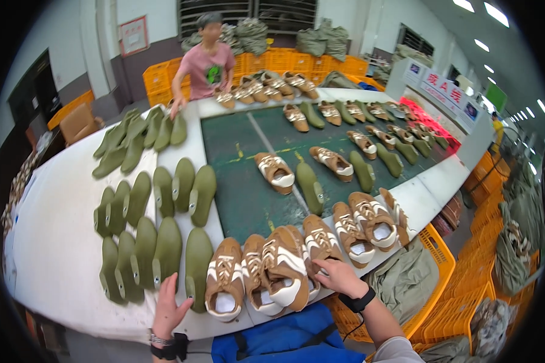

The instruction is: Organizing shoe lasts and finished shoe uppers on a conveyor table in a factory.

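My left hand [169, 305] is open, fingers spread, at the table's near edge beside a green shoe last [198, 266]. It holds nothing. My right hand [338, 278] is closed at the right side of a brown-and-white lace-up sneaker [284, 266], which overlaps its neighbours; part of the grip is hidden. Left of that sneaker stand another brown sneaker [225, 278] and one partly covered [257, 275]. Farther right in the near row are more sneakers [372, 221]. Several green lasts [145, 251] stand in groups on the white tabletop [60, 254] to the left.
A dark green belt [236, 175] carries sneakers and lasts in rows toward a red-lit machine opening [430, 127]. Across the table a person in a pink shirt [206, 69] reaches toward lasts. Orange crates [439, 248] stand at the right; a blue cloth [278, 339] lies below the near edge.
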